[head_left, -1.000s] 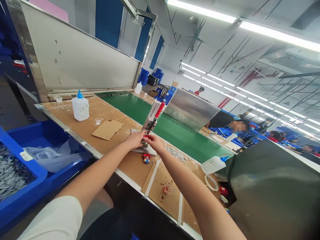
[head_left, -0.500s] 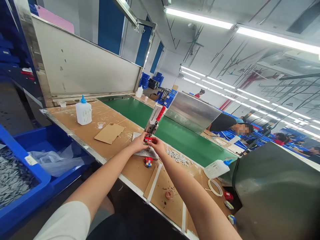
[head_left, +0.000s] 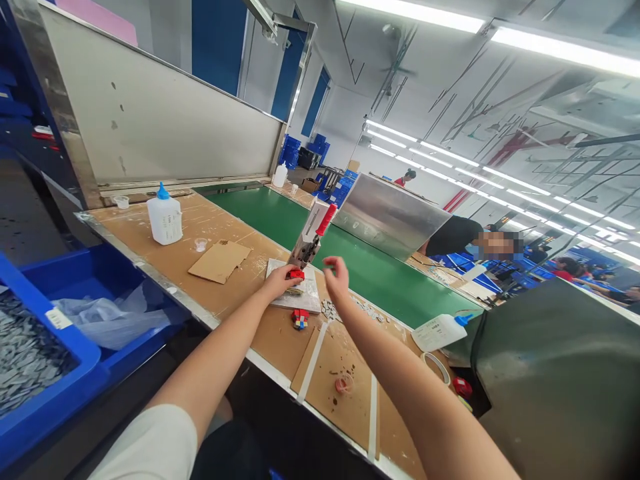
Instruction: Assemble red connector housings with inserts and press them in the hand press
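Note:
A toggle clamp with a red handle stands upright on a pale metal base plate. At the foot of the clamp, my left hand has its fingers closed on a small red plastic part. My right hand is raised just right of the clamp, below the handle and not touching it. Its fingers are loosely bent and apart, with nothing visible in them. On the bench in front of the plate lies a red, blue and yellow toy piece.
Small grey pieces lie right of the plate, beside a green conveyor belt. Glue bottles stand at left and lean at right. Cardboard and a small red-stained cup rest on the bench. A blue bin is at left.
My right hand has let go of the red part and moved up and right, beside the clamp. My left hand stays at the part. The view has shifted slightly.

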`<state>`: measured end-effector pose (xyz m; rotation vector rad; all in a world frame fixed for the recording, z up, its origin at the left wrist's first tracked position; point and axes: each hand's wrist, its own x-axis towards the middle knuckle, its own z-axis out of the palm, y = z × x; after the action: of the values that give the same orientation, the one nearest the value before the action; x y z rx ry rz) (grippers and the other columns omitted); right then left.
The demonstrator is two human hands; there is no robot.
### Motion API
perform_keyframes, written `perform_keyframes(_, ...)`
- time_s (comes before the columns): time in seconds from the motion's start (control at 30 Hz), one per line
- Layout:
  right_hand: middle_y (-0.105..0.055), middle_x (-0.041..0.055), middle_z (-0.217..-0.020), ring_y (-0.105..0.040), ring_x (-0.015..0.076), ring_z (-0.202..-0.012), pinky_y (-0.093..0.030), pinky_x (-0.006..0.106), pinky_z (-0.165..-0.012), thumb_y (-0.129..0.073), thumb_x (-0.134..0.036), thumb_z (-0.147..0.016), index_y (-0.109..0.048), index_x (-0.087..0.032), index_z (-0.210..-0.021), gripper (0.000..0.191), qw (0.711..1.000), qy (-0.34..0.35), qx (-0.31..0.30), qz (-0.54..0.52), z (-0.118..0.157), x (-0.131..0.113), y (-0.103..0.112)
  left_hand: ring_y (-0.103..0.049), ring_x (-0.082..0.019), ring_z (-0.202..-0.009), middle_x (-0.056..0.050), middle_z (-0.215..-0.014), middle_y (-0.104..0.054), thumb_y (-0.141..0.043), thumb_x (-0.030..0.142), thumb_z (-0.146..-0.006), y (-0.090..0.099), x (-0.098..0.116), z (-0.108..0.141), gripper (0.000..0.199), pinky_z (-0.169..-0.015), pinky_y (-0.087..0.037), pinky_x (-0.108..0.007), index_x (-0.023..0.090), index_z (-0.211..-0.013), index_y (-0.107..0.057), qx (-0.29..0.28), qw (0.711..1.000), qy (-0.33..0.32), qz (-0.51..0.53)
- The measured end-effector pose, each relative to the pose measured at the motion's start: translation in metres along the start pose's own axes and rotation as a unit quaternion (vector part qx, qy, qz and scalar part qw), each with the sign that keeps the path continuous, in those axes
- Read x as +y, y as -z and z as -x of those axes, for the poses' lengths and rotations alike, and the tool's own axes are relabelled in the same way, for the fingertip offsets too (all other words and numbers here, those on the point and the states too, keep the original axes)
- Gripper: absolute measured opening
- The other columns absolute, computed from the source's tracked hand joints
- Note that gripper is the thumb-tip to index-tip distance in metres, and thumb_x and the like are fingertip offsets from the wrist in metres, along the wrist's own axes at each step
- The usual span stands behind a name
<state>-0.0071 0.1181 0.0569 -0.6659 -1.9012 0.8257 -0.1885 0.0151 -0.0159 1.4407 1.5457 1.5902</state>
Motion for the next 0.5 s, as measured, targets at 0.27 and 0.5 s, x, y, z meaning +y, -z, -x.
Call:
perform_keyframes(0.27,-0.072,0.0094,-0.125,-0.071,0.021,-0.109,-0.061,0.041,-0.1,-0.061,-0.053,-0.102,-0.057,-0.023,-0.137,0.046,0.991,0.129,0.012,-0.038,-0.097,-0.102,-0.005,-0.068,-0.036,-0.121,-0.012,-0.122,-0.075,-0.081,0.04,-0.082,0.0,0.001,-0.004,0.043,-0.118,-0.051,-0.06,0.021,-0.12,-0.074,-0.008,1.0,-0.002,-0.03)
perform_keyframes(0.5,-0.079,0.0074,-0.117,-0.076,0.0223,-0.114,-0.063,0.041,-0.105,-0.067,-0.038,-0.104,-0.069,-0.025,-0.119,0.02,0.956,0.282,-0.048,0.061,-0.002,-0.112,0.016,-0.069,-0.035,-0.121,-0.012,-0.123,-0.074,-0.079,0.041,-0.084,0.001,0.007,-0.001,0.044,-0.118,-0.052,-0.054,0.021,-0.123,-0.074,-0.015,0.999,-0.013,-0.046)
